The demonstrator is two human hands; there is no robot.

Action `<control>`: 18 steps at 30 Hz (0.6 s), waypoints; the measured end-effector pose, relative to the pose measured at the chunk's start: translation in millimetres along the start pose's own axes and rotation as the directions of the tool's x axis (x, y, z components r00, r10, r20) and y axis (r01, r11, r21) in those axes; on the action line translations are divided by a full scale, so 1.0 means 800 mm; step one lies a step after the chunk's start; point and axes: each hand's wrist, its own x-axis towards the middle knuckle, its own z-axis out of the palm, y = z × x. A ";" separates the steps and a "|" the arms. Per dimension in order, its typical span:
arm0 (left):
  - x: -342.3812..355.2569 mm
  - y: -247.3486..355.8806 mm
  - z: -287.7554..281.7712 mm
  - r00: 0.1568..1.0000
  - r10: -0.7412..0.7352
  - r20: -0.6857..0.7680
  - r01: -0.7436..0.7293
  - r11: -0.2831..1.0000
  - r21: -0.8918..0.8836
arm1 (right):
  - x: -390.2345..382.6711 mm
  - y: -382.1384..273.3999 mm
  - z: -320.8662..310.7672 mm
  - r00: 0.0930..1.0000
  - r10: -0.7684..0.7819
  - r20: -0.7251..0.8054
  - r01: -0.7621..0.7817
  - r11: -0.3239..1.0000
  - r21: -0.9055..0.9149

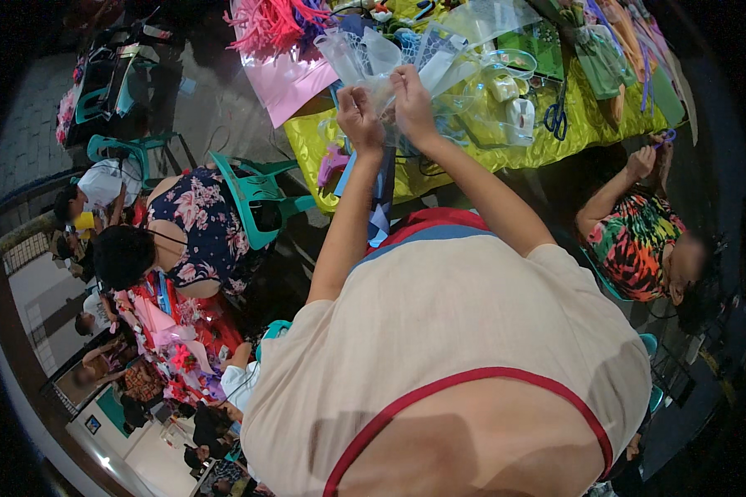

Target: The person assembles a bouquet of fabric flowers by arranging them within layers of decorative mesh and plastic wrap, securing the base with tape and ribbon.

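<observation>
My left hand [361, 120] is closed, fingers curled, at the lower left of a gathered translucent white wrapping sheet [371, 56]. Pinched at the sheet's lower right is my right hand [413, 101], close beside the left. The sheet fans out above both hands, and parts of it carry a net-like pattern. Whatever lies inside the gather is hidden by my fingers. A pink glue gun [332, 164] rests on the yellow table cover [307, 145], left of my left forearm. To the right lie white rolls [519, 121] and dark-handled scissors [556, 122].
Pink fuzzy stems [278, 26] and pink sheets [288, 87] occupy the table's left. Green packs [603, 62] lie at the right. A person in a bright patterned top [634, 240] sits at right; another in a floral top [195, 219] sits left by a green chair [257, 203].
</observation>
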 end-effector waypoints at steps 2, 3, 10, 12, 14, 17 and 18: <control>-0.001 -0.012 0.006 0.997 0.041 -0.066 -0.044 0.998 -0.043 | -0.001 -0.003 0.000 1.000 -0.008 -0.014 0.008 1.000 0.010; -0.001 -0.017 0.009 0.980 0.164 -0.117 -0.179 0.974 -0.138 | 0.000 0.001 0.003 0.999 -0.040 -0.030 0.039 0.999 -0.014; -0.013 -0.015 0.001 0.936 0.318 0.154 -0.303 0.946 -0.112 | 0.015 0.011 0.000 0.995 -0.079 0.063 0.085 0.990 -0.112; -0.007 -0.012 -0.003 0.904 0.397 0.160 -0.405 0.914 0.015 | 0.013 0.007 -0.004 0.990 -0.107 0.088 0.117 0.986 -0.116; -0.001 -0.009 -0.008 0.855 0.464 0.231 -0.471 0.882 -0.028 | 0.013 0.007 -0.008 0.985 -0.136 0.110 0.149 0.982 -0.118; 0.001 -0.004 -0.016 0.829 0.452 0.330 -0.484 0.875 0.014 | 0.012 0.017 -0.009 0.978 -0.157 0.135 0.169 0.982 -0.081; 0.000 -0.002 -0.016 0.828 0.453 0.330 -0.485 0.875 0.014 | 0.014 0.023 -0.008 0.961 -0.248 0.118 0.265 0.952 -0.154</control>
